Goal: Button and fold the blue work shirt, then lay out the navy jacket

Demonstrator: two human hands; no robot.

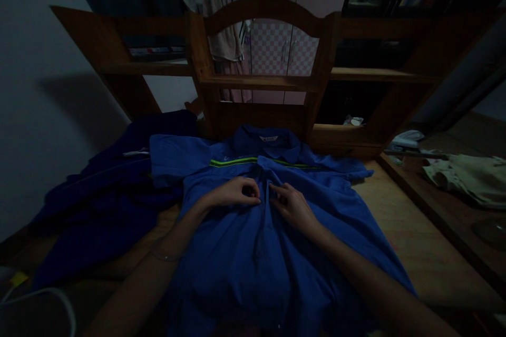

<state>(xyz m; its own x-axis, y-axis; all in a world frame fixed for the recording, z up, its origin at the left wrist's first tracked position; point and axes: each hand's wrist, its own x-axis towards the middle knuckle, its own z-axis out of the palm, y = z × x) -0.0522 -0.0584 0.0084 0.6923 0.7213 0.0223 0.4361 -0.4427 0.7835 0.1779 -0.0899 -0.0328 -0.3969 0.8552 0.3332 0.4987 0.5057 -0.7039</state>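
Note:
A blue short-sleeved shirt [233, 242] lies spread front side up, with its collar away from me and a yellow-green stripe across the chest. My left hand [239, 192] is closed at the left of the front opening, thumb and fingertips pinching the cloth near the edge. Just across from it, my right hand [292, 205] pinches the raised edge of the front placket between thumb and forefinger. Fabric folds run down from between the hands. Any button at the fingertips is too dark to make out.
Darker blue clothing [106, 195] is heaped at the left. The wooden tabletop [395, 210] backs onto a wooden shelf frame [261, 84]. Folded pale cloth [466, 179] lies on a surface at the right. A white cable [59, 295] curves at the lower left.

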